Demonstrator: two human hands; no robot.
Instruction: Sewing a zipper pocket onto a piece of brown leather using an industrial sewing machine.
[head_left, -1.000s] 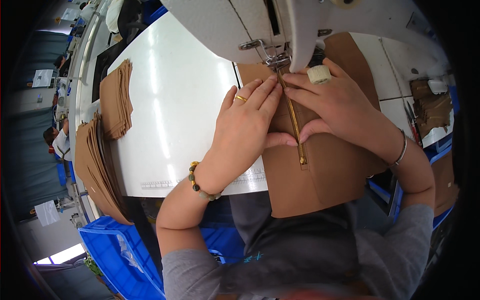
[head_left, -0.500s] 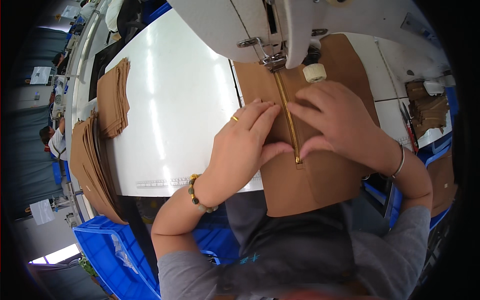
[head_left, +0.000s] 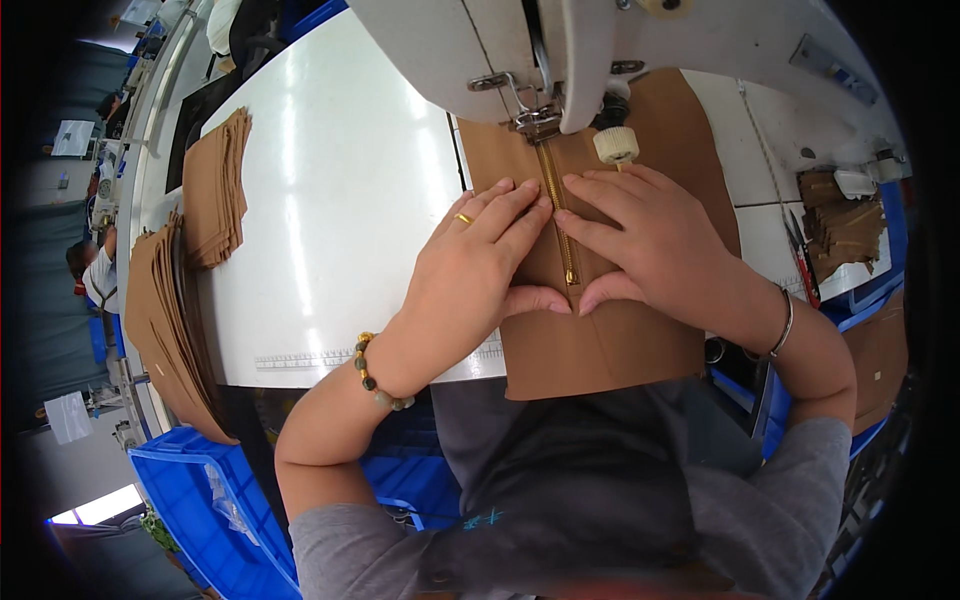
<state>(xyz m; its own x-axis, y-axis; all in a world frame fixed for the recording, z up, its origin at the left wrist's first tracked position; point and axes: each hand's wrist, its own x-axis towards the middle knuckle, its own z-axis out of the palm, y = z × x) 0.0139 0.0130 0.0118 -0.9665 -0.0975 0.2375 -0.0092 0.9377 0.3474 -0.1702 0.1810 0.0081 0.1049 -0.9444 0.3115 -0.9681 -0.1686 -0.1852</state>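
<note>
A brown leather-like panel lies under the head of a white sewing machine, its near edge hanging over the table toward me. Down its middle runs a brass-toothed zipper, its upper end at the presser foot. Flat on the panel left of the zipper rests my left hand, fingers stretched forward. My right hand lies on the other side, fingers spread. Both thumbs point inward and almost meet just below the zipper's lower end. Neither hand grips anything.
Brown cut pieces are stacked at the table's left, with a second pile hanging over the edge. A blue crate stands below. At right lie red-handled scissors and more brown pieces.
The panel has slid away from me under the presser foot, so its near edge and the zipper's lower end sit farther forward. Both hands remain flat on it; the right fingers have spread lower.
</note>
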